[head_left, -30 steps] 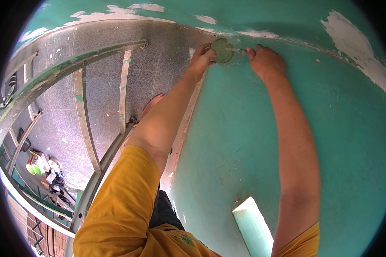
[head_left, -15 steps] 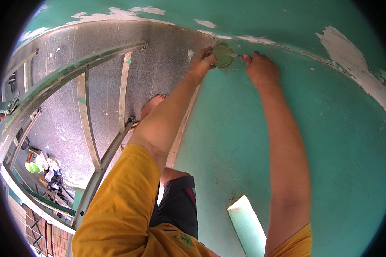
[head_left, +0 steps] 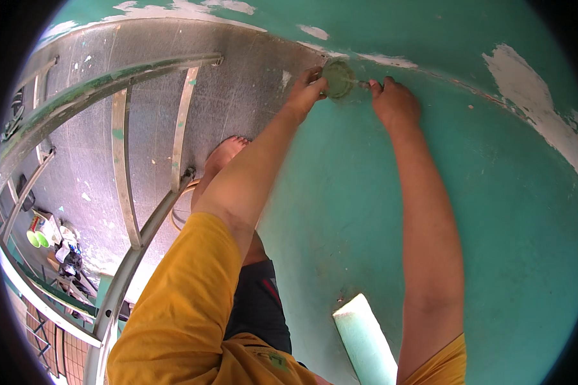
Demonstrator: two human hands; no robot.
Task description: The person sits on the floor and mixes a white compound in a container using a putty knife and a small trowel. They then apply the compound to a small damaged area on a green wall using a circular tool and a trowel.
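Observation:
A round, shallow greenish container (head_left: 339,78) with a murky inside is up near the green wall's lower edge. The fingers of my left hand (head_left: 307,96) are closed around its left rim. My right hand (head_left: 397,106) pinches the handle of a slim tool (head_left: 363,84), whose pale end reaches over the right side of the container. What kind of tool it is cannot be made out. Both my arms are stretched far forward, in yellow sleeves.
To the left stands a metal ladder-like frame (head_left: 125,167) with green paint smears. My bare foot (head_left: 228,149) is on the grey speckled floor (head_left: 90,167). White patches (head_left: 523,83) mark the green wall. A pale green board-like piece (head_left: 364,337) is below; clutter (head_left: 64,247) lies far left.
The view has shifted slightly, so the frame and clutter appear further left. Both hands keep their hold, and the tool's tip has moved a little within the container.

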